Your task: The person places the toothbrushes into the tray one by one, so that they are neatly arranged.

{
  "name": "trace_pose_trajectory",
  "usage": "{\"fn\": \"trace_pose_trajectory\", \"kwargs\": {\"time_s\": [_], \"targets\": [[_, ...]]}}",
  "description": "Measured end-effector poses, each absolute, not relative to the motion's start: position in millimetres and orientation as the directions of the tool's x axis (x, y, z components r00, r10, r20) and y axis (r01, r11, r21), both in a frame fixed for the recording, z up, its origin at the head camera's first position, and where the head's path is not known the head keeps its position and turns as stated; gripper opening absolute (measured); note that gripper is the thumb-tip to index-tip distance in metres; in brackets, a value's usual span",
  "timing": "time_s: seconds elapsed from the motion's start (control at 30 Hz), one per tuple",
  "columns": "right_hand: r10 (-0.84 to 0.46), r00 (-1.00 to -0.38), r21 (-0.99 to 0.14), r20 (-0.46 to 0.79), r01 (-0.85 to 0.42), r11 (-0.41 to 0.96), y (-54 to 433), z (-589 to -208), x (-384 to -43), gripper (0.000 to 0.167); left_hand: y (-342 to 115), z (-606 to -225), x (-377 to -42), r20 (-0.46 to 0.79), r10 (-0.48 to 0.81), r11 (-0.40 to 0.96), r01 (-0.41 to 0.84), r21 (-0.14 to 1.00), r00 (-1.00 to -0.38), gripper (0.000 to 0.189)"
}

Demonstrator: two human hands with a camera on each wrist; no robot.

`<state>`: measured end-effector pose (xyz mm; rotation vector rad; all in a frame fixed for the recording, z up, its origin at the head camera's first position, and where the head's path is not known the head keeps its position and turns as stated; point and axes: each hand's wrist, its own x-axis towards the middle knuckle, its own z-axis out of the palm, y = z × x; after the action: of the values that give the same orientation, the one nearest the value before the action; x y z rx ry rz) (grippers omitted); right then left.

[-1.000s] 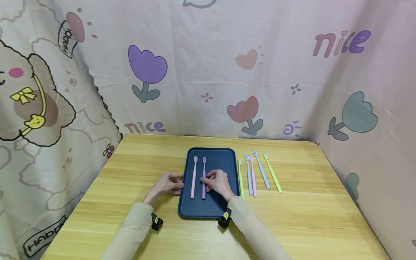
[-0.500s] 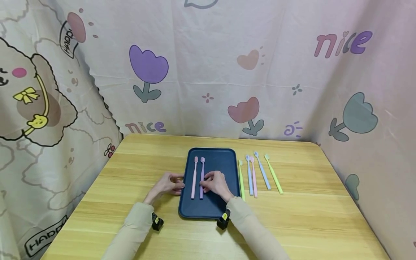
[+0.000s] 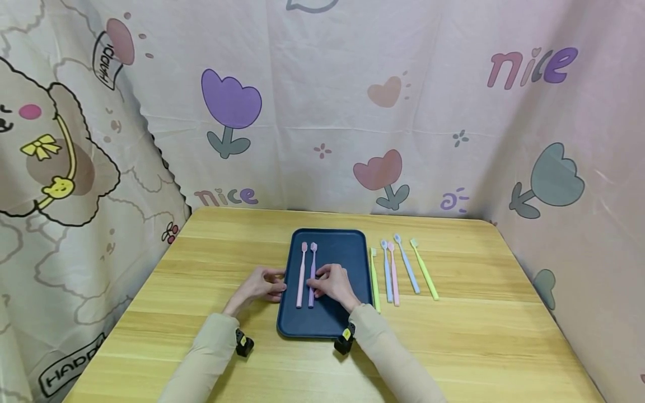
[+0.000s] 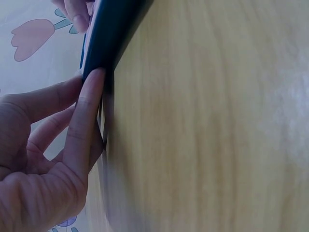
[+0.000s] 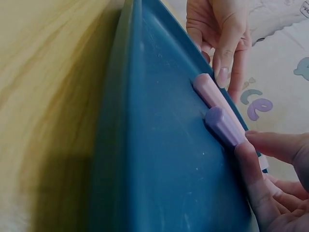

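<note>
A dark blue tray (image 3: 342, 246) lies on the wooden table, with a pink toothbrush (image 3: 302, 277) and a purple toothbrush (image 3: 313, 263) side by side on its left half, heads toward the back. My right hand (image 3: 336, 284) pinches the purple toothbrush's handle (image 5: 224, 124) between thumb and finger, hiding part of it. At the tray's left edge, my left hand (image 3: 261, 284) holds the rim; in the left wrist view its thumb and forefinger (image 4: 53, 99) meet that edge. The pink handle (image 5: 215, 94) runs close beside the purple one.
Just right of the tray lie several more toothbrushes: a green one (image 3: 375, 280) along its edge, a blue one (image 3: 387, 274), a pink one (image 3: 393, 277), another blue one (image 3: 407, 266) and a slanted green one (image 3: 425, 271). A patterned curtain (image 3: 312, 101) hangs behind the table.
The purple toothbrush has shifted slightly left, closer to the pink one, with my right hand following it. My left hand stays at the tray's edge.
</note>
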<state>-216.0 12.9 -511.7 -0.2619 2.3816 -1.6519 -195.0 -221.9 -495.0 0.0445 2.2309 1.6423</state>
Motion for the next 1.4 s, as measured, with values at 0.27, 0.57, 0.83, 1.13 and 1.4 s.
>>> {"fn": "trace_pose_trajectory", "kwargs": {"time_s": [0.27,0.57,0.83,1.13,1.4], "targets": [[-0.266,-0.959,-0.930,-0.096,-0.009,0.368,9.9,-513.0,-217.6,0.025,-221.8,-494.4,-194.7,-0.274,0.240,0.319,-0.191,0.928,-0.931,0.055],[-0.268,-0.958,-0.934,-0.103,0.001,0.358,10.5,-513.6,-217.8,0.021,-221.9,-494.5,-195.4,-0.273,0.254,0.316,-0.187,0.930,-0.928,0.056],[-0.279,-0.955,-0.944,-0.095,-0.003,0.331,10.2,-514.4,-216.6,0.019,-221.5,-494.4,-195.3,-0.282,0.250,0.309,-0.199,0.930,-0.926,0.055],[-0.274,-0.957,-0.946,-0.097,0.003,0.324,9.1,-515.5,-216.5,0.018,-223.0,-495.8,-196.2,-0.289,0.236,0.319,-0.207,0.925,-0.928,0.054],[-0.275,-0.957,-0.946,-0.087,-0.007,0.324,9.0,-515.6,-215.4,0.018,-221.0,-494.2,-195.0,-0.289,0.238,0.319,-0.206,0.925,-0.927,0.055]]}}
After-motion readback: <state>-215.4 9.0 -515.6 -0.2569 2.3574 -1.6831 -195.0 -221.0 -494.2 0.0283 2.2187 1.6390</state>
